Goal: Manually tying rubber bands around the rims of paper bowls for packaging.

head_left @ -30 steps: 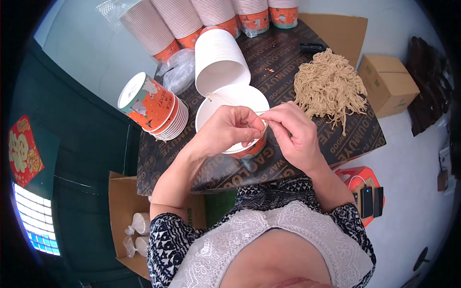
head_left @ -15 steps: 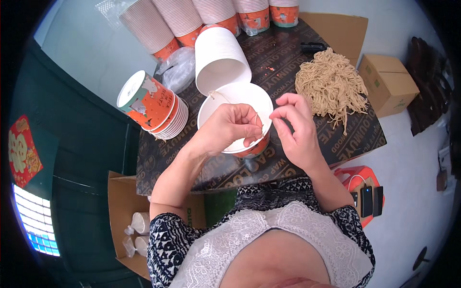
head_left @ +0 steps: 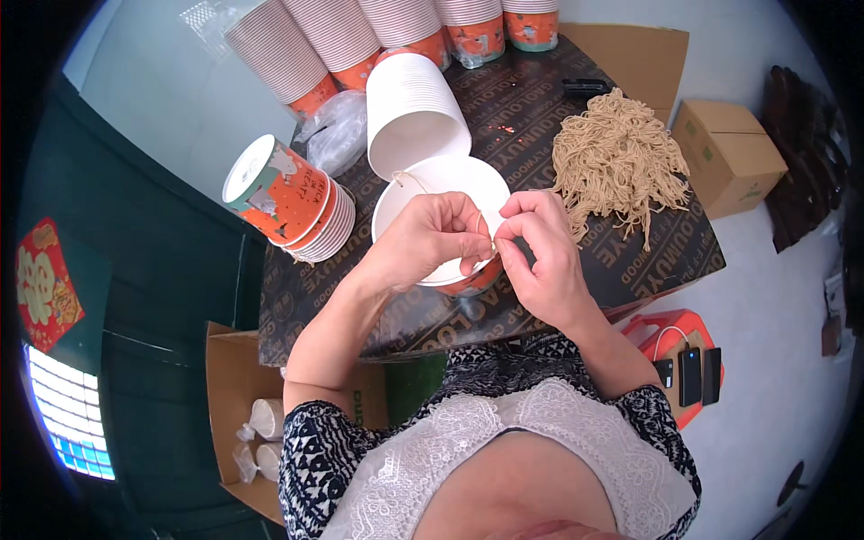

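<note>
A white-lined paper bucket (head_left: 474,176) with an orange printed outside stands at the table's near edge. A thin beige cord (head_left: 410,179) loops at its far left rim and runs toward my hands. My left hand (head_left: 430,236) reaches over the bucket, thumb and fingers pinched on the cord near the right rim. My right hand (head_left: 545,270) is beside it at the rim, thumb and forefinger closed on the cord's end close to my left fingertips. My fingers hide most of the cord there.
A nested stack of white buckets (head_left: 417,112) lies behind the bucket. An orange printed stack (head_left: 290,200) sits at left, a heap of beige cords (head_left: 619,153) at right. More bucket stacks (head_left: 355,34) line the back. A red stool (head_left: 691,335) holding phones stands at lower right.
My right hand has moved in to the left and its fingertips have closed at the rim beside my left hand. The left hand has stayed nearly still, pinching the cord.
</note>
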Available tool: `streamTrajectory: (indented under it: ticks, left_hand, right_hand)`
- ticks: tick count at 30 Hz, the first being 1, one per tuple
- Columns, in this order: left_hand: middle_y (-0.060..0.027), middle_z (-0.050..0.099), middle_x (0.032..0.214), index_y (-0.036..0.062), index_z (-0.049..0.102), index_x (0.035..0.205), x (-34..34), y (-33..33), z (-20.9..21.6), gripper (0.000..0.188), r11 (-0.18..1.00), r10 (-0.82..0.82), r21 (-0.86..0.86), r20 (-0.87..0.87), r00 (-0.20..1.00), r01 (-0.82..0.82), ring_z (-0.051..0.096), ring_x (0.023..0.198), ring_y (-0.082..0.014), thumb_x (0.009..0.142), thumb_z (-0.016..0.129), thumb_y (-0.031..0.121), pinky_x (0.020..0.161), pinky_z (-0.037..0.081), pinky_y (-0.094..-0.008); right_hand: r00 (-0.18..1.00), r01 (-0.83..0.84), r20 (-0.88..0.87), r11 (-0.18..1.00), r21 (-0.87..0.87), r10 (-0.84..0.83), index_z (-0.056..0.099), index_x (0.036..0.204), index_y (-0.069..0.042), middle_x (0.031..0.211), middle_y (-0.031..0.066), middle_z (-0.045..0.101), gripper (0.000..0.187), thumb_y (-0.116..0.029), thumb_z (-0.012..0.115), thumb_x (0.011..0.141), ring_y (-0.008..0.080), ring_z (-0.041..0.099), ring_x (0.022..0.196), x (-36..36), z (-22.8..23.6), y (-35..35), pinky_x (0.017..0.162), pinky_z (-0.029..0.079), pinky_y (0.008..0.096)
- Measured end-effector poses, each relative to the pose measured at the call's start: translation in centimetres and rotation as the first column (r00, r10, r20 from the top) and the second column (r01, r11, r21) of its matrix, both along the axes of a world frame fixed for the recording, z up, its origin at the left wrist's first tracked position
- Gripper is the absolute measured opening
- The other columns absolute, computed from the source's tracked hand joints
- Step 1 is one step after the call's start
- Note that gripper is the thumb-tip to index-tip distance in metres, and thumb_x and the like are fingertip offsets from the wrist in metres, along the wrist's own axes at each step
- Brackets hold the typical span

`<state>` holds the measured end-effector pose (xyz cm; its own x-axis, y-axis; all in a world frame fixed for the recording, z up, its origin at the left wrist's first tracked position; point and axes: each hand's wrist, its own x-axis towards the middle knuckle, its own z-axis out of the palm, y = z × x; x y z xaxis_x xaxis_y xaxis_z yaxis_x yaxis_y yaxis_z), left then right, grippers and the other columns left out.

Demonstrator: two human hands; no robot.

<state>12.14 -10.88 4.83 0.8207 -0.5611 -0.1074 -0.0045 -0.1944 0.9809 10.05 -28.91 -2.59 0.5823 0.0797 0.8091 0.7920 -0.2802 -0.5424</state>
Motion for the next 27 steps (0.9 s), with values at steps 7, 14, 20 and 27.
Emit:
streamTrajectory:
  ticks: [7, 14, 20, 27]
  left_hand:
    - [-0.0053, 0.064, 0.078, -0.0009, 0.058, 0.086, 0.4, 0.3, -0.7, 0.011, 0.998, 0.017, -0.053, -0.016, 1.0, -0.017, 0.06, 0.066, -0.0104, 0.085, 0.068, -0.005, 0.06, 0.048, -0.0229]
    - [-0.0014, 0.063, 0.081, 0.0017, 0.057, 0.084, -0.8, -0.7, 0.4, 0.012, 0.995, 0.083, 0.05, -0.044, 0.996, -0.081, 0.059, 0.071, -0.0078, 0.084, 0.067, -0.004, 0.064, 0.048, -0.0219]
    - [-0.0067, 0.061, 0.079, 0.0013, 0.053, 0.086, -1.7, -0.4, -1.6, 0.014, 0.957, 0.038, 0.229, 0.515, 0.856, -0.18, 0.061, 0.072, -0.0137, 0.081, 0.064, -0.006, 0.063, 0.048, -0.0286]
    - [-0.0136, 0.055, 0.082, 0.0027, 0.049, 0.084, -2.4, -0.9, -2.6, 0.019, 0.937, 0.02, 0.185, 0.819, 0.573, -0.298, 0.059, 0.069, -0.0296, 0.078, 0.063, -0.008, 0.06, 0.048, -0.035]
  right_hand:
    - [0.983, 0.068, 0.174, 0.997, -0.024, -0.063, 0.058, 0.086, -0.003, 0.095, 0.0091, 0.056, 0.019, 0.005, 0.07, 0.074, 0.0286, 0.052, 0.089, -0.5, -0.7, 0.3, 0.074, 0.044, 0.0374]
    - [0.984, 0.149, 0.115, 0.984, -0.093, -0.138, 0.064, 0.089, -0.007, 0.099, 0.0037, 0.062, 0.009, -0.006, 0.066, 0.081, 0.0272, 0.053, 0.098, 1.2, -0.9, -0.6, 0.086, 0.037, 0.04]
    - [0.988, 0.15, 0.06, 0.974, -0.171, -0.141, 0.067, 0.091, -0.008, 0.097, 0.0032, 0.06, 0.01, -0.008, 0.067, 0.08, 0.027, 0.049, 0.102, 0.7, -0.6, -0.3, 0.086, 0.034, 0.0412]
    - [0.994, 0.097, -0.03, 0.964, -0.249, -0.107, 0.07, 0.094, -0.008, 0.098, 0.0038, 0.057, 0.013, -0.009, 0.068, 0.081, 0.0275, 0.046, 0.104, 0.4, 0.0, -0.3, 0.088, 0.033, 0.0421]
